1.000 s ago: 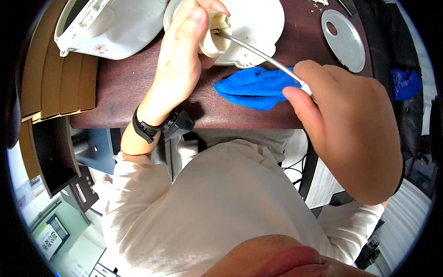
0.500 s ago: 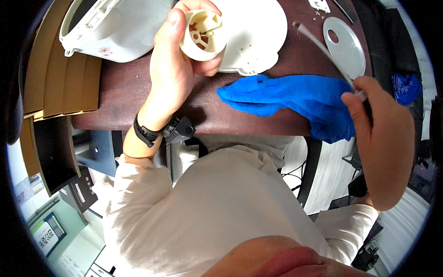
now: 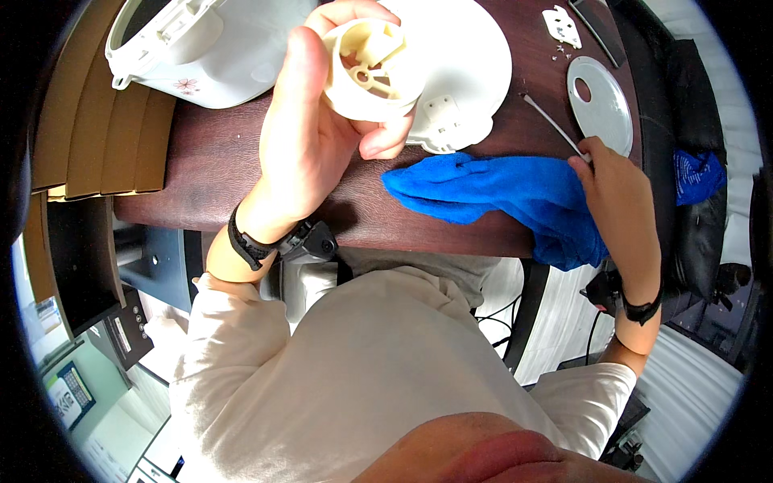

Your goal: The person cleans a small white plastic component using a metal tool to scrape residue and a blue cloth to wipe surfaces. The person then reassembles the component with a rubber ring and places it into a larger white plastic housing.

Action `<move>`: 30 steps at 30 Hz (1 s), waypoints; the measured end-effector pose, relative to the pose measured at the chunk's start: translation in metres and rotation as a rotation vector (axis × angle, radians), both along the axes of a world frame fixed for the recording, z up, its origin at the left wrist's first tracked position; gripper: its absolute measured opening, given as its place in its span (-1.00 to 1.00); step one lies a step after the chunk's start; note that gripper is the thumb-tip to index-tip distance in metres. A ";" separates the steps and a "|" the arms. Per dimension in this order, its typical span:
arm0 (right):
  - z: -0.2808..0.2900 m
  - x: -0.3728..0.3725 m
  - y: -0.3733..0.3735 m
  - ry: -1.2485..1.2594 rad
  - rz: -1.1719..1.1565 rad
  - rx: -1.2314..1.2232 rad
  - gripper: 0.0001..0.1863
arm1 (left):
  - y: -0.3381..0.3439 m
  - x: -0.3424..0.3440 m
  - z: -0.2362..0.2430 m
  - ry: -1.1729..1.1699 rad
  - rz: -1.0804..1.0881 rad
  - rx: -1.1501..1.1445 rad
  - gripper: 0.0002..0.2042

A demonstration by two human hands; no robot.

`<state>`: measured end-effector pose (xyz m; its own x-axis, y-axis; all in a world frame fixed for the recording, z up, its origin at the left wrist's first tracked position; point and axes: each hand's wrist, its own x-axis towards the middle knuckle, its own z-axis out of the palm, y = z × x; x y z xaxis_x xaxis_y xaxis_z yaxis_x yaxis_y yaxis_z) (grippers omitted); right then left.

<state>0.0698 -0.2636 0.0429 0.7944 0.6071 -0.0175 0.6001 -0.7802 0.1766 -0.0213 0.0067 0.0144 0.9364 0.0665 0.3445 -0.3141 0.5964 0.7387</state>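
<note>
My left hand is closed around a cream round plastic part, a short hollow cylinder. Its open side faces up and shows ribs and a small central hub. On the right, my right hand grips a thin pale rod by one end. Its small dark tip points toward the table's far side, apart from the cream part. Below the rod lies a crumpled blue cloth, near my right hand. Behind the cream part is a large white plastic piece, partly hidden by my left hand.
A white plastic housing stands at the far left beside cardboard. Toward the far right lie a pale disc with a hole, a small white plate, several tiny screws and a dark flat object on the brown table.
My right hand has moved left and away from me, still holding the rod, which now lies lower over the table. The cream part appears slightly farther right in my left hand.
</note>
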 end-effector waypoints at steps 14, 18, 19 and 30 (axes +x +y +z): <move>0.010 0.008 0.004 0.179 -0.023 0.336 -0.81 | -0.003 0.002 0.006 -0.096 -0.030 0.009 -0.41; 0.074 -0.034 0.015 0.312 -0.042 0.370 -0.87 | 0.001 0.001 -0.003 0.048 0.042 0.112 -0.40; 0.080 -0.039 0.018 0.329 -0.028 0.370 -0.89 | 0.001 0.001 -0.004 0.083 0.083 0.157 -0.39; 0.082 -0.055 0.048 0.184 0.219 0.273 -0.84 | -0.013 0.002 -0.002 0.243 0.285 0.650 -0.35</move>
<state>0.0151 -0.2157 0.1251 0.6443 0.7638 0.0386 0.7598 -0.6336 -0.1457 -0.0195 -0.0059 0.0119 0.9680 0.1716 0.1831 -0.1745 -0.0642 0.9826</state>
